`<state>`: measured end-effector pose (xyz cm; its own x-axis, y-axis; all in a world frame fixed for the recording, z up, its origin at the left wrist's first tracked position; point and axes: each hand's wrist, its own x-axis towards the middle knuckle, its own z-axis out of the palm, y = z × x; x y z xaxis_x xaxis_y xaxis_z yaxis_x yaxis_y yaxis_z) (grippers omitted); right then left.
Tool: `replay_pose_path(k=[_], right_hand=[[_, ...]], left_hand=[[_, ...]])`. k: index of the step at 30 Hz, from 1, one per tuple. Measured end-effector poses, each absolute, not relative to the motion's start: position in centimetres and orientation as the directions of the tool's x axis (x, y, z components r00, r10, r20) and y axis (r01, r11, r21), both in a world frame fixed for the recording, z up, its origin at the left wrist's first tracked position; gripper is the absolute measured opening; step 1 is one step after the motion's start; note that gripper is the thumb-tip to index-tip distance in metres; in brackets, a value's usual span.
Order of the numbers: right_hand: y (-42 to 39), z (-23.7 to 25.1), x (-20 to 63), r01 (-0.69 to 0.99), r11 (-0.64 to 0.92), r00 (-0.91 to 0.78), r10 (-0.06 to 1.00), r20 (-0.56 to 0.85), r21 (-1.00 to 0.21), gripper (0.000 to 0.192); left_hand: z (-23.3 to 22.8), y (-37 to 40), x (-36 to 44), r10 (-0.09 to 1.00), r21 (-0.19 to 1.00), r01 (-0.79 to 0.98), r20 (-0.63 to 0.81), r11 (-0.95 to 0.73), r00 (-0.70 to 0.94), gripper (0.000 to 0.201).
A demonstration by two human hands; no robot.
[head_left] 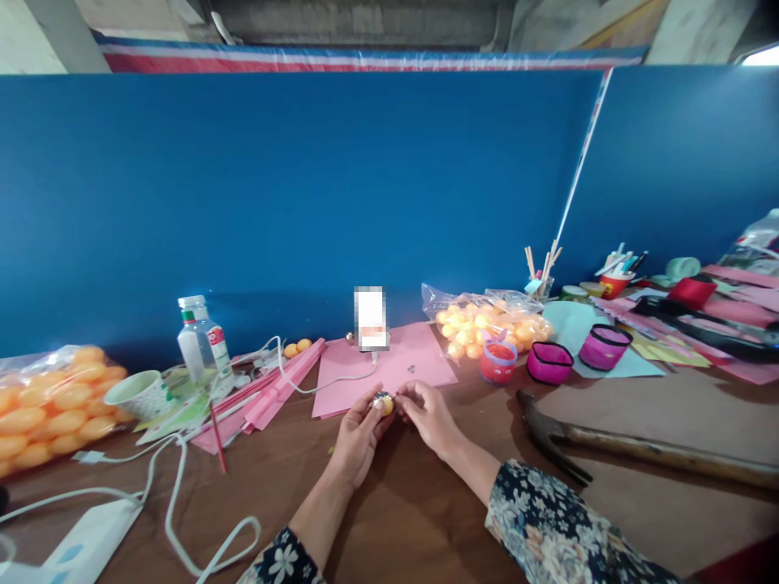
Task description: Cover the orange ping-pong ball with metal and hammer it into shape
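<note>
Setting: small craft/assembly workstation, hand-made decoration work.

Brown worktable [426, 519] is boxed in by blue partition boards [304, 186] at back and right; bare concrete is seen above them. Materials are laid out in bulk: clear bags of orange plastic balls [42, 405] at left and [487, 320] at centre, pink paper sheets [402, 361] and folded strips [286, 385], cut paper across the right side. Finished-looking small paper cups are lined up: red [498, 362], magenta [549, 362], pink w/ black trim [604, 346]. Tools are present: sticks in a holder [541, 272], pens in a red cup [616, 274], a hammer [608, 446]. Water bottle [204, 337], power strip [91, 543] w/ white cables and a propped phone [371, 318] are also noted.
</note>
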<state>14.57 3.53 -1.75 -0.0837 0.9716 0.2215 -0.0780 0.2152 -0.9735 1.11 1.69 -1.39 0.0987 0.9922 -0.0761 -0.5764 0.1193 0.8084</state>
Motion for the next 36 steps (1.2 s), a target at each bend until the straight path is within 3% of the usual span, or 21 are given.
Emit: replay_pose_path(k=[8, 15, 28, 36], right_hand=[[3.3, -2.1, 14.8, -0.007, 0.219, -0.068, 0.973, 0.219, -0.976, 0.015], [2.9, -1.8, 14.7, 0.146, 0.339, -0.055, 0.941, 0.334, -0.93, 0.008], [2.6, -1.5, 14.7, 0.115, 0.31, -0.06, 0.95, 0.305, -0.944, 0.012], [2.5, -1.1, 14.9, 0.19, 0.382, -0.041, 0.924, 0.381, -0.905, 0.009]], left_hand=[[-1.5, 1.7, 1.0, 0.993, 0.819, -0.562, -0.087, 0.118, 0.081, 0.042], [-1.3, 1.7, 1.1, 0.993, 0.807, -0.579, -0.092, 0.115, 0.07, 0.039], [-1.1, 1.7, 1.2, 0.992, 0.791, -0.601, -0.118, 0.119, 0.041, 0.04], [-1.2, 1.7, 1.0, 0.991, 0.774, -0.619, -0.114, 0.131, 0.068, 0.043]])
